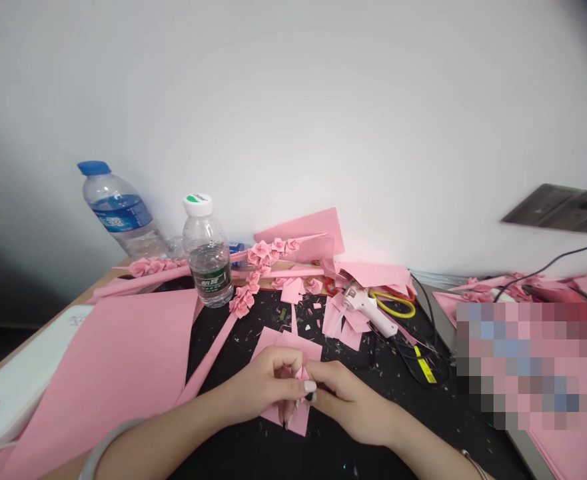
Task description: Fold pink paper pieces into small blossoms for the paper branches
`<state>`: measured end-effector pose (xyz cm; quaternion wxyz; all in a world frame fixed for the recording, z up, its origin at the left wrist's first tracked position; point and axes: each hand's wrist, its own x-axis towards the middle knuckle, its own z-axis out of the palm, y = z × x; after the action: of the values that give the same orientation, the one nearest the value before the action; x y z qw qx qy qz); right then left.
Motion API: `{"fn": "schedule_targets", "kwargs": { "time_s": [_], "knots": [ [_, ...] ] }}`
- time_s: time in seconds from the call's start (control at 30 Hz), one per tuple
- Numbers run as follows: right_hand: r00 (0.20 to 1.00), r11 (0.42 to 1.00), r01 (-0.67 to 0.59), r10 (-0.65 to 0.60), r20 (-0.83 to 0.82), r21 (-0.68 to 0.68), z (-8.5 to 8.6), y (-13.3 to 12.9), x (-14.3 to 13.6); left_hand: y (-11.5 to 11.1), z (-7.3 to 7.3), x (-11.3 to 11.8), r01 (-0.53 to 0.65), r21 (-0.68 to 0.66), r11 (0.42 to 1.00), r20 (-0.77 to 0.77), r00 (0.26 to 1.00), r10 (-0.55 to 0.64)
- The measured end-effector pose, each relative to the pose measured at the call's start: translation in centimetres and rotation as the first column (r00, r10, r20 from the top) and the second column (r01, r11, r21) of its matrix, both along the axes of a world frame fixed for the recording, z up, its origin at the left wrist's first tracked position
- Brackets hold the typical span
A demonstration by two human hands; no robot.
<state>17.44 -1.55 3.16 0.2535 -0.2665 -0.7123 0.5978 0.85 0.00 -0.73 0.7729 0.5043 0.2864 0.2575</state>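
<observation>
Near the lower middle, my left hand [273, 385] and my right hand [343, 398] meet fingertip to fingertip around a small folded pink paper piece [301, 375]. Both hands pinch it, and much of it is hidden by the fingers. Beneath them, square pink sheets [300, 425] lie on the black mat [233, 453]. Just beyond sit pink paper flowers [243, 301] on a rolled paper stem [217, 345], with small paper scraps scattered about.
A clear bottle [207, 257] stands behind my left hand, and a blue-capped bottle [122, 210] leans at the wall. A glue gun [370, 310] and yellow-handled scissors [396, 305] lie back right, beside black cables. Large pink paper [108, 373] covers the left.
</observation>
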Motion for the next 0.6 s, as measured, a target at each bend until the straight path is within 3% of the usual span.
{"fn": "schedule_targets", "kwargs": {
  "time_s": [0.6],
  "knots": [
    [0.997, 0.991, 0.055, -0.061, -0.041, -0.120, -0.46, 0.03, 0.00, -0.21, 0.15, 0.19, -0.056, 0.059, 0.997, -0.015, 0.998, 0.057]
  ]
}}
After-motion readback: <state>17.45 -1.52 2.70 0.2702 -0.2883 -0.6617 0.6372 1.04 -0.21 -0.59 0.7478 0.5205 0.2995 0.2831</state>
